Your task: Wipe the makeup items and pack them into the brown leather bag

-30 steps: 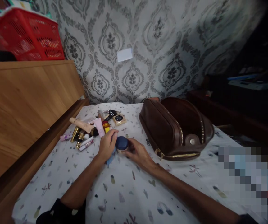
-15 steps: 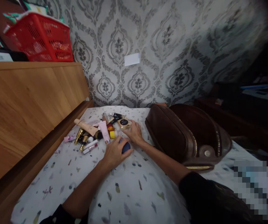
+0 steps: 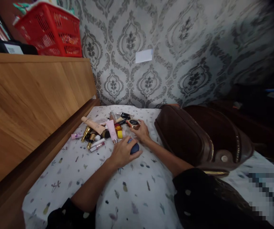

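Left hand (image 3: 122, 152) holds a blue jar (image 3: 134, 148). Right hand (image 3: 142, 132) pinches a gold case (image 3: 134, 122), probably light and hard; edges grip best.

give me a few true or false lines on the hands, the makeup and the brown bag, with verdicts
1. The left grip holds a round blue container. True.
2. The brown bag gapes open. True.
3. The right grip is inside the brown bag. False: it is at the gold-edged compact.
4. The red basket stands on wooden furniture. True.
5. The pink tube is in the red basket. False: it lies among the other cosmetics.
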The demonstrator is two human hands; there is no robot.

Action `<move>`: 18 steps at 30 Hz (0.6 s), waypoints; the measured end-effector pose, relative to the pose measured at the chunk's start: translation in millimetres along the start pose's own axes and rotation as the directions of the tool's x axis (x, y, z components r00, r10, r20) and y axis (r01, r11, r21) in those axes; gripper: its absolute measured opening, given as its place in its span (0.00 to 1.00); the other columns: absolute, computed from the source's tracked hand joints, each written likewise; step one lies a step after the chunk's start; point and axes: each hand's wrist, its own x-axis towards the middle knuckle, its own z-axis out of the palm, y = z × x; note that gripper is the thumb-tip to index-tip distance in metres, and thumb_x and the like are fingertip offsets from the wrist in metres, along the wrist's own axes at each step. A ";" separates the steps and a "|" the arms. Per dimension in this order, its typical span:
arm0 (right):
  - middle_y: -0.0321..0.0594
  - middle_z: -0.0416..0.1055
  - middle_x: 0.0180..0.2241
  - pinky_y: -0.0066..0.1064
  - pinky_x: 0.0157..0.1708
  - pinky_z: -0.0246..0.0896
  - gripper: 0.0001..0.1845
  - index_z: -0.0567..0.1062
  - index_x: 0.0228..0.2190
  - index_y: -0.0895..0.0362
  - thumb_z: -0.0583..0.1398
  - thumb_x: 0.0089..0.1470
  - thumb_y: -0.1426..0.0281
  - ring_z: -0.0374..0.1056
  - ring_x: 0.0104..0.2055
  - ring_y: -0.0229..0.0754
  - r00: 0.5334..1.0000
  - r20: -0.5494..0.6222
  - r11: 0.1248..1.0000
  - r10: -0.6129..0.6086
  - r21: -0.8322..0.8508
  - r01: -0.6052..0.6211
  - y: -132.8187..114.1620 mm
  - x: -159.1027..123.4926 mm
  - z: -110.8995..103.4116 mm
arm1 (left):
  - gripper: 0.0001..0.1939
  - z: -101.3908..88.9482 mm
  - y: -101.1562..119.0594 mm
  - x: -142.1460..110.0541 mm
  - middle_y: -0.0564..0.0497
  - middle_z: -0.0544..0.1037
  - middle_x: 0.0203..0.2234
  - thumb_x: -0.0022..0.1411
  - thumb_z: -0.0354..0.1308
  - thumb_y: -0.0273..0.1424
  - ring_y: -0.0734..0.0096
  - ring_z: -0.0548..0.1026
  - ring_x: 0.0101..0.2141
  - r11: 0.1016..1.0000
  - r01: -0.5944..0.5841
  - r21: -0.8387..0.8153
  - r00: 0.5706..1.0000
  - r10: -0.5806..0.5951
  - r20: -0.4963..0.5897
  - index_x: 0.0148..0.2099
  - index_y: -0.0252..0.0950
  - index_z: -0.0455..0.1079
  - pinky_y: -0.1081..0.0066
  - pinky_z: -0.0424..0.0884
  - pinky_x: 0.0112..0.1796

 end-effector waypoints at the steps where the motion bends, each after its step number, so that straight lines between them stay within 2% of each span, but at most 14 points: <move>1: 0.47 0.71 0.45 0.44 0.53 0.59 0.42 0.63 0.55 0.59 0.67 0.38 0.62 0.66 0.51 0.53 1.000 0.012 0.998 0.016 0.064 -0.017 0.6 -2.8 -3.0 | 0.19 -0.1 -0.1 -0.1 0.46 0.72 0.42 0.65 0.55 0.45 0.58 0.73 0.45 1.000 0.002 0.000 1.000 -0.002 0.002 0.51 0.39 0.71 0.62 0.72 0.44; 5: 0.44 0.72 0.41 0.39 0.46 0.66 0.43 0.58 0.58 0.60 0.62 0.44 0.56 0.70 0.44 0.47 0.994 0.039 0.941 0.100 0.320 -0.107 1.9 -22.7 -17.7 | 0.20 -1.2 -1.0 -1.3 0.45 0.72 0.43 0.65 0.54 0.47 0.56 0.73 0.45 1.000 0.013 -0.015 1.000 -0.012 0.012 0.50 0.38 0.71 0.61 0.72 0.44; 8: 0.42 0.72 0.39 0.39 0.46 0.67 0.37 0.61 0.56 0.57 0.60 0.47 0.55 0.71 0.44 0.46 0.990 0.067 0.877 0.127 0.459 -0.143 0.3 -46.4 -36.5 | 0.24 -2.0 -1.8 -2.7 0.45 0.73 0.45 0.64 0.54 0.49 0.56 0.73 0.47 0.997 0.028 -0.077 1.000 -0.027 0.014 0.54 0.39 0.68 0.61 0.71 0.45; 11: 0.40 0.74 0.38 0.40 0.48 0.67 0.33 0.66 0.54 0.54 0.63 0.46 0.58 0.72 0.45 0.46 0.984 0.125 0.816 0.124 0.551 -0.172 -2.6 -76.3 -59.9 | 0.24 -0.1 -3.4 -3.6 0.45 0.73 0.49 0.67 0.51 0.47 0.57 0.72 0.51 0.973 0.070 -0.218 0.997 -0.077 -0.026 0.58 0.40 0.64 0.61 0.69 0.50; 15: 0.40 0.73 0.48 0.42 0.58 0.58 0.36 0.66 0.56 0.48 0.68 0.45 0.63 0.68 0.54 0.46 0.959 0.282 0.706 0.008 0.678 -0.205 -5.8 -115.4 -84.6 | 0.19 5.1 -8.6 -1.7 0.42 0.72 0.54 0.72 0.42 0.40 0.58 0.70 0.55 0.905 0.174 -0.387 0.959 -0.245 -0.142 0.58 0.38 0.59 0.58 0.65 0.54; 18: 0.40 0.71 0.52 0.44 0.62 0.53 0.41 0.64 0.58 0.46 0.71 0.43 0.64 0.65 0.58 0.46 0.936 0.333 0.723 -0.112 0.673 -0.152 -7.3 -132.8 -91.9 | 0.15 3.9 -13.2 1.8 0.42 0.75 0.46 0.72 0.41 0.39 0.60 0.74 0.47 0.849 0.223 -0.479 0.909 -0.359 -0.213 0.52 0.37 0.61 0.60 0.67 0.49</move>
